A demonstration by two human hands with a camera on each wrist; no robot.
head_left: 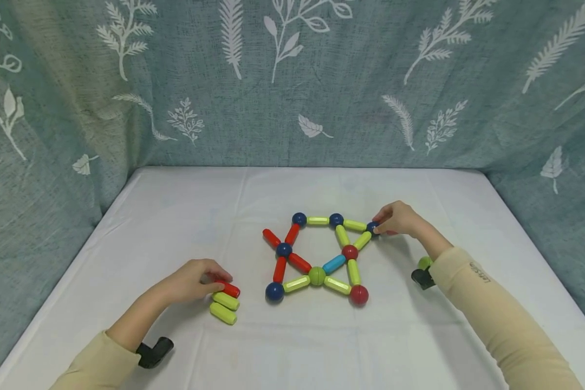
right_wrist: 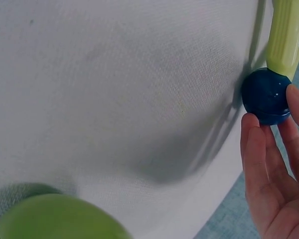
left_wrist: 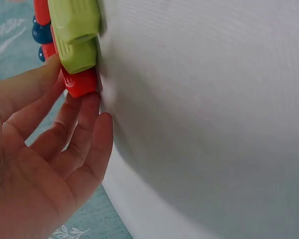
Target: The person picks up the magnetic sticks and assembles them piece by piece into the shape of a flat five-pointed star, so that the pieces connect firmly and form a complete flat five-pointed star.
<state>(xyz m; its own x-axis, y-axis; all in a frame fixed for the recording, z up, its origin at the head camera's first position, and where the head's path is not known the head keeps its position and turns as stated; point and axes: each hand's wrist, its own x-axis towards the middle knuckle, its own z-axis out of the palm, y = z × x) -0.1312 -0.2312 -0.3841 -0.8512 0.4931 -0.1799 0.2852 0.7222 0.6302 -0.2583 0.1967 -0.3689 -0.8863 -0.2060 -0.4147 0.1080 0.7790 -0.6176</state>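
Magnetic rods and balls form a flat joined figure on the white table. My right hand [head_left: 401, 219] pinches the dark blue ball [right_wrist: 265, 94] at its upper right corner, where yellow-green rods [right_wrist: 285, 37] meet it. A little red shows beside those fingers in the head view; its kind is unclear. To the left of the figure, my left hand [head_left: 195, 280] holds a red rod [head_left: 230, 289] between thumb and fingers. That rod lies against a yellow-green rod [head_left: 226, 300], with another yellow-green rod [head_left: 223, 313] nearer the front.
The figure also has a green ball [head_left: 317, 275], a blue rod [head_left: 333, 264], and red balls [head_left: 358, 295]. One red rod [head_left: 271, 237] sticks out at its left. A green ball [right_wrist: 60, 219] lies near the right wrist. A patterned curtain [head_left: 292, 108] hangs behind the table.
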